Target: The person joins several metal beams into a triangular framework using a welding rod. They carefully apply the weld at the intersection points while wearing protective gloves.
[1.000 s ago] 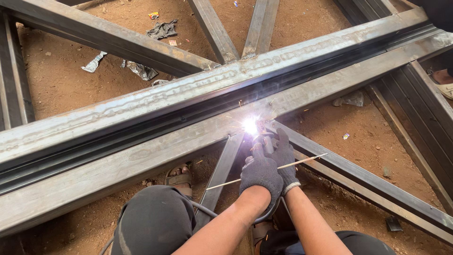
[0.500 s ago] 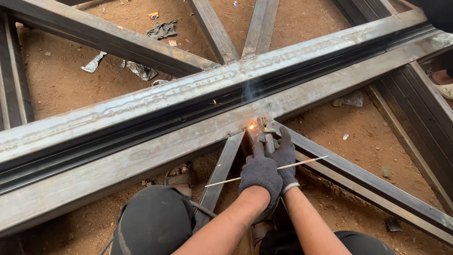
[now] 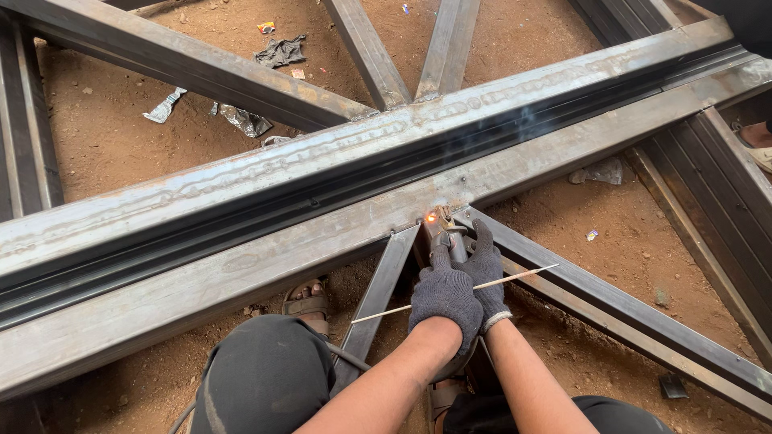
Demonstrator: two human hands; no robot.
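Head view.

Hands: left hand (image 3: 444,296) and right hand (image 3: 488,269), both in dark knit gloves, pressed together side by side and wrapped around a welding electrode holder (image 3: 445,231). The holder's tip pokes out just beyond the fingertips. A thin spare welding rod (image 3: 515,278) lies crosswise between the two gloves, sticking out to both sides; which hand pins it cannot be told.

Work point: a small orange glow (image 3: 431,217) sits at the holder's tip, on the lower edge of the long steel beam (image 3: 241,265), where two slanted steel bars (image 3: 378,293) (image 3: 611,309) meet it. Faint smoke (image 3: 523,124) drifts above the beam.

Surroundings: the beam is doubled, with a dark channel (image 3: 322,193) running between its two halves. More steel bars (image 3: 366,48) branch off on the far side. The ground is reddish soil (image 3: 121,137) with crumpled foil scraps (image 3: 165,106) and a dark rag (image 3: 280,50). A sandalled foot (image 3: 305,301) shows below the beam, beside a dark-clad knee (image 3: 257,378). Another person's foot (image 3: 756,137) is at the right edge.
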